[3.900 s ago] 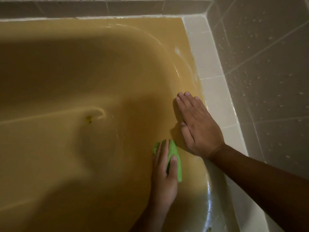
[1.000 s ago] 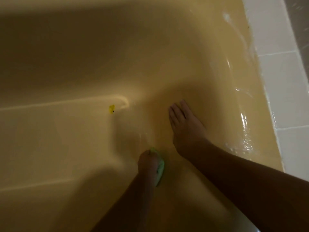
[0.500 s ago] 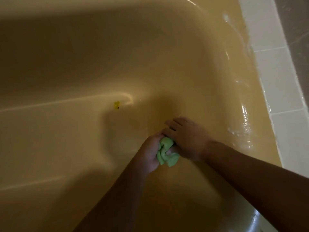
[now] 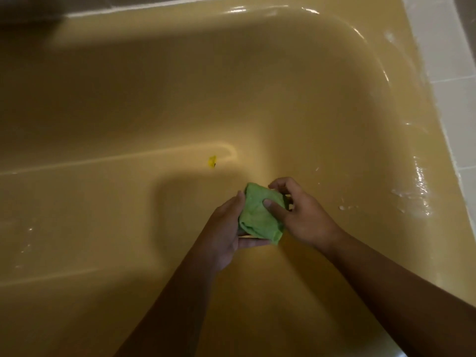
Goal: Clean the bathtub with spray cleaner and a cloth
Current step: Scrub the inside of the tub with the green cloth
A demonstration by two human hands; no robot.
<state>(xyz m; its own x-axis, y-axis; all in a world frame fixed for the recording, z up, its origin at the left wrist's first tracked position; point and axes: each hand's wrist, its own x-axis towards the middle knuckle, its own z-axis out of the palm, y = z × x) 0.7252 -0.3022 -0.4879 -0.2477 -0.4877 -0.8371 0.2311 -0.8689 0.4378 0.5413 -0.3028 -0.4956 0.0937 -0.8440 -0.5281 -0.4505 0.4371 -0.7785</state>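
Both hands hold the green cloth (image 4: 260, 217) just below the middle of the frame, lifted off the bathtub (image 4: 180, 99) floor. The left hand (image 4: 226, 228) cradles it from below and from the left, fingers curled under the bundle. The right hand (image 4: 304, 217) pinches it, thumb pressed on top and fingers hooked over the far edge. The cloth is bunched and loosely folded, so this looks like a pause in wiping to refold it or turn it to a fresh face. The next move probably calls for one hand to flatten the pad and press it back onto the enamel. To the right, wet streaks and bits of foam (image 4: 412, 199) lie on the tub's sloping side below the white tiled ledge (image 4: 443, 47), likely the patch to wipe. A small yellow speck (image 4: 212, 161) sits left of centre. No spray bottle is in view.
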